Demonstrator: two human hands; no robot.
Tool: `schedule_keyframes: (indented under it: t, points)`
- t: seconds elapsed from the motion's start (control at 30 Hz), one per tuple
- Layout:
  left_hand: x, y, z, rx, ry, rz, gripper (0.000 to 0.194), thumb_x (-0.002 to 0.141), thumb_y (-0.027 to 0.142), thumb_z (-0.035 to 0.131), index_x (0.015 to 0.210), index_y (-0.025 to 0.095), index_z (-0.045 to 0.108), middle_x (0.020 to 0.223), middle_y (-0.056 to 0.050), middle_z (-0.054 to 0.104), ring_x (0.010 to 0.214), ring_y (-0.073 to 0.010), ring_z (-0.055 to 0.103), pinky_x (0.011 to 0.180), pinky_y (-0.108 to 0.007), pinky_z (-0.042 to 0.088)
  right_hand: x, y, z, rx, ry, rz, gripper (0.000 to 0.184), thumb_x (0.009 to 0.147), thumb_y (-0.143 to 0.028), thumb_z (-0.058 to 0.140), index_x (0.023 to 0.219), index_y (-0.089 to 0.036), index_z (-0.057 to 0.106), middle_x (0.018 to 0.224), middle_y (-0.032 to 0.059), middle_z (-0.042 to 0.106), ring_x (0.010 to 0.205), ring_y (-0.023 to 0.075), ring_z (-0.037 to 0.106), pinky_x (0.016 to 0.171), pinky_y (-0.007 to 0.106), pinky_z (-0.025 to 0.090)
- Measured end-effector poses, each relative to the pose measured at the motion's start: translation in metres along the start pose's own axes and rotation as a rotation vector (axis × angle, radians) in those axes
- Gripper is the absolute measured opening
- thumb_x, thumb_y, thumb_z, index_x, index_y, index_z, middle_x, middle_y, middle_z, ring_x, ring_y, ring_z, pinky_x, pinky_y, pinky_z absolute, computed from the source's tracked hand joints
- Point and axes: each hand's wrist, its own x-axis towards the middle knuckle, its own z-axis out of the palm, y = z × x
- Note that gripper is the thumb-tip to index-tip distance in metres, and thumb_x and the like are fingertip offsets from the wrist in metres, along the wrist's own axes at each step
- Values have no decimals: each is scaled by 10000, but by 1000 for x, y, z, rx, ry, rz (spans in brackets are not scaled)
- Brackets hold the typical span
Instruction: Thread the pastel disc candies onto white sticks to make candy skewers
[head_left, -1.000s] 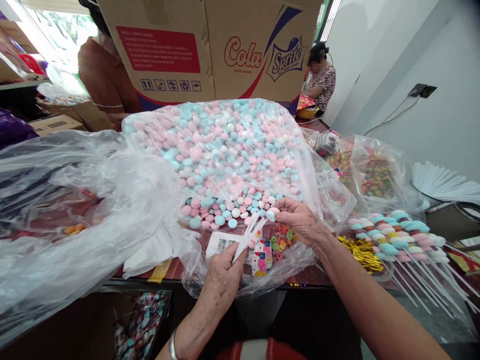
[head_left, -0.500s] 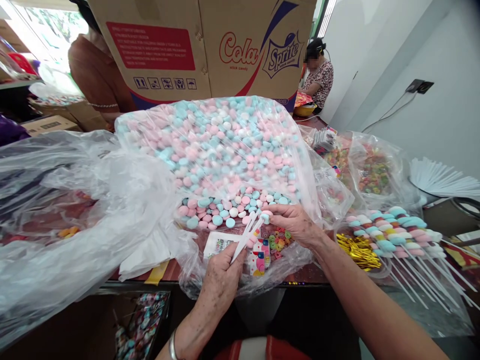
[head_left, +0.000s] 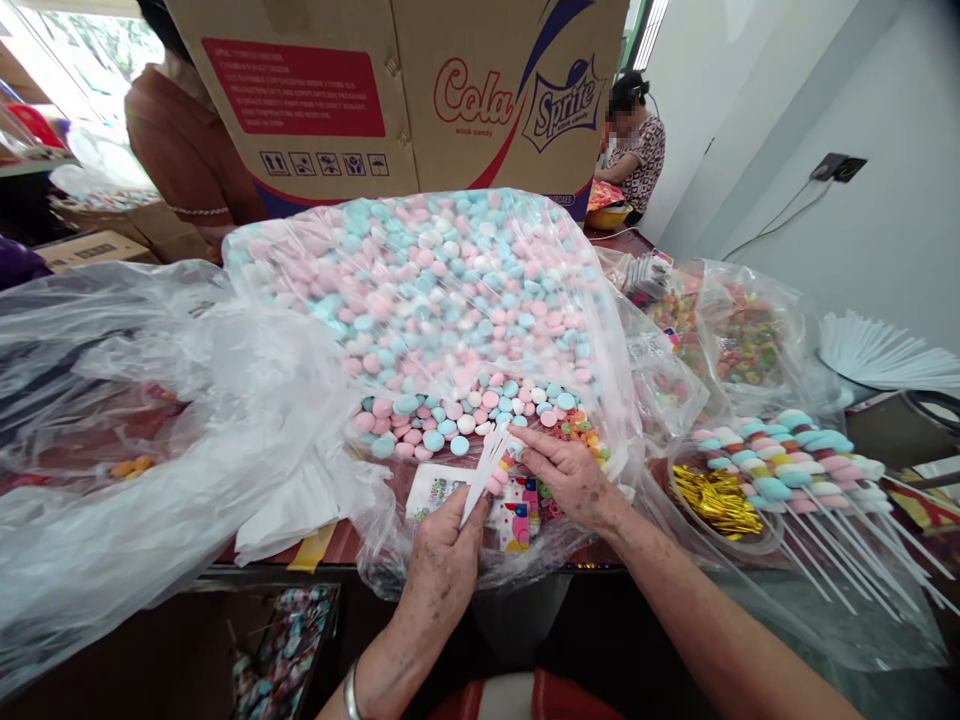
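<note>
My left hand (head_left: 442,555) is closed round a small bundle of white sticks (head_left: 486,472) that slant up and to the right. Pink and pale candies (head_left: 498,482) are threaded on one of the sticks. At their upper end my right hand (head_left: 566,480) has its fingertips closed on a pale marshmallow candy, mostly hidden by the fingers. Just beyond lie loose pink, blue and white marshmallow candies (head_left: 433,440), spilling from the mouth of a big clear bag (head_left: 450,270). Ring-shaped gummies (head_left: 581,428) show behind my right hand. Printed cards (head_left: 516,525) lie under the sticks.
Finished candy skewers (head_left: 795,465) are piled at the right, beside a tub of gold twist ties (head_left: 716,500). White sticks (head_left: 892,355) fan out behind them. A large carton (head_left: 420,100) stands at the back. Crumpled plastic (head_left: 187,450) covers the left side. Two people work beyond.
My right hand has come down along the sticks, its fingers now nearer the threaded candies. The gummies behind it have come into sight. My left hand keeps its hold on the sticks.
</note>
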Motion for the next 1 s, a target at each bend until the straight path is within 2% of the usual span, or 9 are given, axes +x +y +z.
schedule_keyframes:
  t: [0.23,0.33,0.43,0.5,0.6,0.67,0.73,0.83,1.0]
  points:
    - [0,0,1,2,-28,-11,315,875,457,532,766,194,668,537,62,379,521,-134,317,499,-247,269,-10,-15,15,-255,-153,-270,422,982,-238,391,1359,-233,581,1275,80,675,1161,207,633,1025,366,477]
    - [2,3,1,-17,7,-21,330,873,469,545,708,194,626,551,59,390,538,-132,328,505,-242,278,-6,-22,6,-279,-156,-317,413,991,-261,382,1344,-214,592,1257,90,681,1163,205,625,1018,357,477]
    - [3,5,0,-48,41,-34,343,878,488,554,705,197,609,537,58,414,531,-131,355,504,-237,287,4,-29,-23,-309,10,-275,382,983,-292,420,1302,-230,622,1272,73,672,1169,207,616,1008,349,474]
    - [2,5,-2,-82,59,-44,354,876,499,560,686,200,583,515,63,418,502,-121,350,490,-233,279,11,-31,-45,-430,108,-217,340,966,-279,450,1216,-220,672,1219,79,689,1137,224,618,983,351,474]
    - [0,5,-6,-119,69,-68,375,865,506,578,645,204,539,498,75,395,458,-102,313,459,-230,243,15,-26,-69,-724,-37,-128,236,915,-197,501,961,-205,732,971,76,714,926,232,642,842,342,495]
    - [-2,5,-7,-124,68,-91,391,864,514,584,633,204,531,486,82,370,440,-94,290,444,-230,218,14,-20,-72,-895,-189,-108,208,870,-123,521,849,-200,712,880,70,684,854,225,620,774,323,483]
    - [-4,5,-7,-119,65,-102,401,867,521,581,630,201,533,476,84,360,430,-90,278,435,-231,201,12,-13,-69,-1014,-266,-102,209,838,-70,517,800,-189,684,863,78,659,826,221,600,740,313,470]
    - [-5,3,-7,-120,51,-106,402,874,522,575,640,197,537,483,81,380,428,-86,284,430,-229,194,10,-6,-64,-1057,-270,-90,208,832,-49,496,798,-177,657,873,91,638,795,214,581,714,310,457]
    - [-4,0,-8,-107,50,-87,413,882,520,564,627,197,519,483,82,371,454,-93,297,457,-224,231,11,0,-72,-933,-191,-123,118,849,-131,520,816,-183,621,867,69,619,808,202,566,724,301,439]
